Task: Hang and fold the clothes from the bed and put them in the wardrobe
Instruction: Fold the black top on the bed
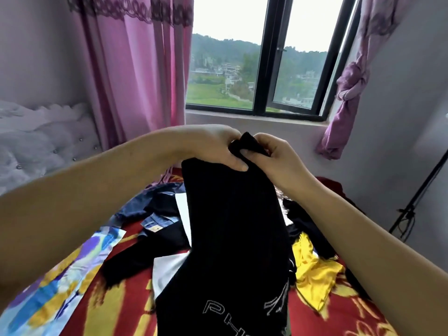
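Note:
A black garment (232, 234) with outlined white lettering near its lower end hangs from both my hands above the bed. My left hand (218, 146) grips its top edge, thumb pressed on the cloth. My right hand (274, 156) pinches the same bunched top right beside it. Below lies a pile of clothes: blue jeans (155, 214), a white piece (167, 267), a yellow garment (312, 270) and more black items (308, 224). The bed's red and yellow blanket (114, 301) shows under them.
A colourful patterned cloth (55, 282) lies at the bed's left. A white tufted headboard (41, 139) stands far left, pink curtains (135, 69) and a window (261, 69) ahead. A black stand (409, 209) leans by the right wall.

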{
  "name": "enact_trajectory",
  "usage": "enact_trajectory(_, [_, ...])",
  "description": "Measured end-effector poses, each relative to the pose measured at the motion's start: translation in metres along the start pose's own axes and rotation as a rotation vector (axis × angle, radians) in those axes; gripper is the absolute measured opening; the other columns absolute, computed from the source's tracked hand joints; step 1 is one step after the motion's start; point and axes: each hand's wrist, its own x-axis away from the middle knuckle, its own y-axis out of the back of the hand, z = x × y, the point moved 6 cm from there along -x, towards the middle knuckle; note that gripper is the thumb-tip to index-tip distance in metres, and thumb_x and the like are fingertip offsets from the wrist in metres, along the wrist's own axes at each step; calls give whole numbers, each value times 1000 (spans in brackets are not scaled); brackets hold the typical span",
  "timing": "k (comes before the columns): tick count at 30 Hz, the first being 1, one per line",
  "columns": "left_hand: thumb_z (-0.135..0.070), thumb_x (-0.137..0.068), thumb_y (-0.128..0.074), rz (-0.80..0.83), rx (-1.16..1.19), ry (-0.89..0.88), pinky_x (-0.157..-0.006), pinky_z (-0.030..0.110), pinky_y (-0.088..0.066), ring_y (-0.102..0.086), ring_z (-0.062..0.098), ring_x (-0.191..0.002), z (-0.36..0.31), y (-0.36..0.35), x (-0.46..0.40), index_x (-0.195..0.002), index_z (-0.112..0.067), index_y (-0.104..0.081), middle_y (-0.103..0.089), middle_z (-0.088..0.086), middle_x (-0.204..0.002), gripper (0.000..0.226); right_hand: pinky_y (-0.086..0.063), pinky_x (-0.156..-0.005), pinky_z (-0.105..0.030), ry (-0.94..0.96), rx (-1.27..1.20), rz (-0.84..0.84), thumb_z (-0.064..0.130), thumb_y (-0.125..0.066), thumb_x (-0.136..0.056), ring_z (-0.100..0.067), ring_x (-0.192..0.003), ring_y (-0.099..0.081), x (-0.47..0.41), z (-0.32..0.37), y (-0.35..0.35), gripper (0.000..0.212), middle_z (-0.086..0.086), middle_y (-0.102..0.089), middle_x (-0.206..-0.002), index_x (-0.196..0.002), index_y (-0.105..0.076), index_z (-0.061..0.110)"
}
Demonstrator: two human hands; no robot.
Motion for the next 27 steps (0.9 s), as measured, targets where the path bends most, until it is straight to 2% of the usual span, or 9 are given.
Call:
enact_trajectory(2, [-22,-86,-68,-105,27,16,-85,34,-54,-66,21,-93,-2,2,-1,-107,-16,-65,-69,4,-100,22,-43,-63,-21,9,29,-35,11,-63,-90,-6,-65,-53,1,-1,1,4,-1,-58,-75,-87,-60,9])
enact_trajectory(5, [-18,-87,-66,-219,106,25,-75,33,-54,-64,20,-83,-1,17,2,-95,-18,-64,-66,4,-91,8,-53,-64,-31,-59,42,-35,15,-61,-89,-12,-68,-62,9,-19,4,16,0,-64,-94,-95,-51,27])
enact_trajectory(9, [-15,-88,-64,-356,89,-25,-70,24,-52,-60,12,-78,-8,35,-1,-100,-21,-62,-63,0,-92,14,-56,-68,-44,-119,125,32,13,-57,-85,-30,-74,-64,25,-48,4,22,-2,-65,-93,-93,-50,32])
enact_trajectory(13, [-16,-88,-63,-469,106,-74,-63,16,-44,-57,2,-80,-11,52,-3,-103,-25,-62,-61,-9,-94,17,-49,-75,-44,-155,182,143,0,-55,-86,-18,-73,-56,37,-78,6,34,7,-61,-78,-73,-60,31])
enact_trajectory(16, [-11,-88,-62,-524,82,-197,-61,3,-42,-55,-14,-74,-24,56,-5,-108,-17,-64,-58,-17,-90,21,-51,-86,-33,-209,180,178,8,-58,-88,-12,-90,-64,42,-96,2,24,13,-67,-91,-88,-68,29])
enact_trajectory(19, [0,-87,-59,-499,45,-358,-68,-5,-38,-52,-25,-75,-44,56,0,-103,-17,-63,-57,-21,-90,24,-44,-78,-18,-195,359,71,2,-56,-86,-16,-96,-63,37,-107,5,24,5,-67,-98,-96,-71,18])
enact_trajectory(21, [6,-86,-55,-483,1,-424,-71,-3,-40,-54,-23,-79,-50,58,3,-101,-20,-63,-59,-21,-91,31,-37,-72,-18,-148,536,-48,-7,-54,-83,-25,-91,-60,32,-107,16,27,-6,-62,-96,-90,-72,11])
enact_trajectory(24, [9,-85,-49,-528,-90,-419,-72,-2,-40,-54,-18,-81,-46,65,2,-101,-16,-64,-60,-17,-91,34,-40,-83,-27,-88,675,-284,-13,-50,-80,-38,-89,-59,30,-99,47,31,-20,-57,-103,-99,-70,0])
enact_trajectory(27, [6,-87,-48,-619,-108,-329,-73,-1,-39,-55,-4,-86,-32,75,-3,-104,-15,-65,-62,-7,-96,32,-39,-90,-25,-36,624,-313,8,-56,-91,-35,-99,-61,36,-89,44,23,-19,-63,-107,-110,-68,2])
